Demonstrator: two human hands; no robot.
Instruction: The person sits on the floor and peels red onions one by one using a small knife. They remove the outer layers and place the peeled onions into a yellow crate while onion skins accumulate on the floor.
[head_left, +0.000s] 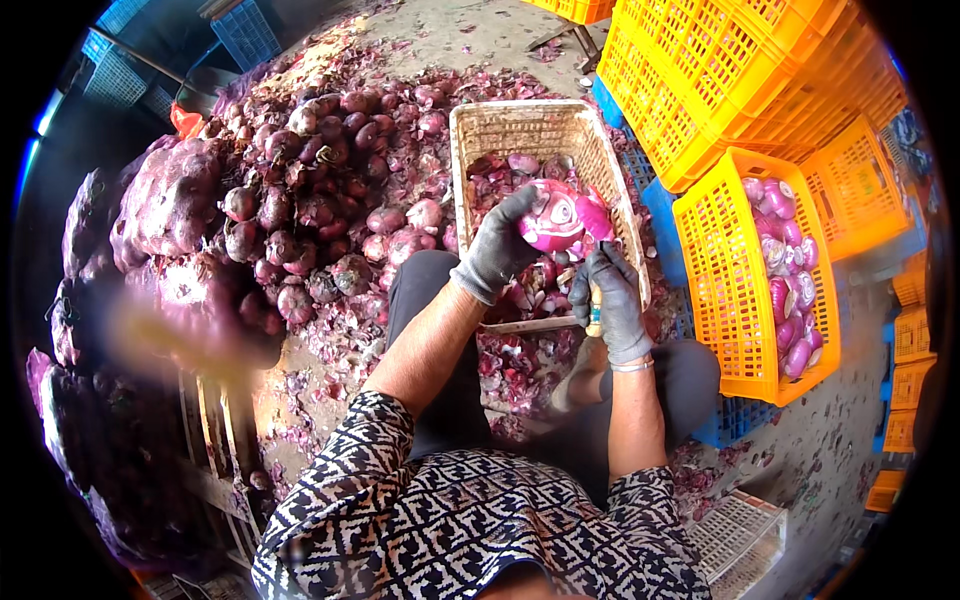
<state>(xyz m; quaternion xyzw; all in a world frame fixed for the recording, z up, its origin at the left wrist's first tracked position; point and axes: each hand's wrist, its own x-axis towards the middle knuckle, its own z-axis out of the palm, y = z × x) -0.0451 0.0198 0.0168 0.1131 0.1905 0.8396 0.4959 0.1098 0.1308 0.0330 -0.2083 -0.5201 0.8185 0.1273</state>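
Over a worn white plastic basket (517, 109), my gloved left hand (501, 240) grips a large red onion (553, 225). A flap of purple skin (594, 217) stands off the onion's right side. My gloved right hand (613, 292) is closed around the light-coloured handle of a small knife (595, 307), just below and right of the onion; its blade is mostly hidden at the peel. Loose onion skins (525, 289) and some onions lie inside the basket beneath both hands.
A big heap of unpeeled red onions (322, 195) and filled mesh sacks (169, 202) lie at the left. A yellow crate (731, 277) of peeled onions (791, 300) stands right, near stacked yellow crates (697, 67). Skins litter the concrete floor (480, 30).
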